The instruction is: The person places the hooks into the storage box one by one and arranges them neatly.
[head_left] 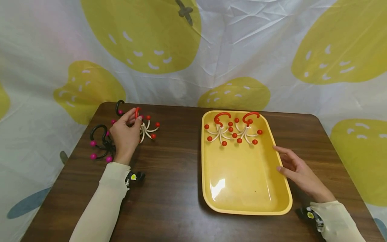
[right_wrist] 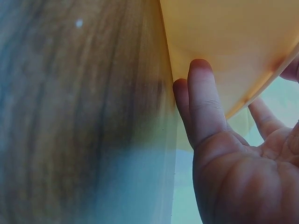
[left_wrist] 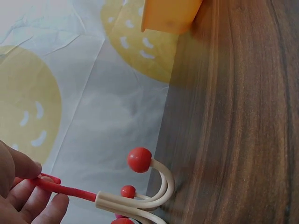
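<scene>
At the left of the table, my left hand [head_left: 124, 136] pinches the red hook of a hanger [head_left: 145, 129] with curved white arms and red ball tips. In the left wrist view, thumb and fingers [left_wrist: 47, 206] hold this hook, and the white arms [left_wrist: 161, 182] curl up beyond it. My right hand [head_left: 302, 174] rests against the right side of a yellow tray [head_left: 242, 181], fingers fairly straight. The right wrist view has its fingers [right_wrist: 205, 102] along the tray's outer wall [right_wrist: 229, 42]. Two similar red-and-white hangers [head_left: 220, 131] sit side by side at the tray's far end.
Beside the left hand lies a black hanger [head_left: 106, 145] with pink ball tips. Another black hook [head_left: 120, 107] shows behind that hand, partly hidden. The dark wooden table [head_left: 169, 188] meets a white cloth backdrop [head_left: 169, 87] with yellow fruit prints at its far edge.
</scene>
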### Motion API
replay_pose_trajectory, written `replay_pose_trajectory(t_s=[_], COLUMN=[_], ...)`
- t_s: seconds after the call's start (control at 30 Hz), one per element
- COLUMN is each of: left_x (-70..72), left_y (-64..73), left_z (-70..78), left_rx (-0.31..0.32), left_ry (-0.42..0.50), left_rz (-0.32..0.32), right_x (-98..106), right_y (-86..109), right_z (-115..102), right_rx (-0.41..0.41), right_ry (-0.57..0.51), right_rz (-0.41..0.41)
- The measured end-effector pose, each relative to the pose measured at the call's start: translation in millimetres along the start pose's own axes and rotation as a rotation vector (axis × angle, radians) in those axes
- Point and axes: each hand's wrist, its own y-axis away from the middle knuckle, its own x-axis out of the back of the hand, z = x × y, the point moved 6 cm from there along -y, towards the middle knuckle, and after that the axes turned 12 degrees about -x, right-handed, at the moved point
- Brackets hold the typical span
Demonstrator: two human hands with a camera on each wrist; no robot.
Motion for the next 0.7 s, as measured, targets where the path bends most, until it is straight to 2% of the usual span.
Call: replay_pose_trajectory(t_s=[0.2,0.7], left_x=[0.7,4.0], left_y=[0.7,0.7], left_z=[3.9,20.3], left_rx=[0.002,-0.054], left_ry=[-0.005,0.018], left_rz=[-0.007,0.007], right_x=[-0.3,0.0], right_y=[0.2,0.2], right_z=[0.6,0.6], right_rx=[0.005,0.006], right_ry=[0.005,-0.002], right_rz=[0.007,0.002])
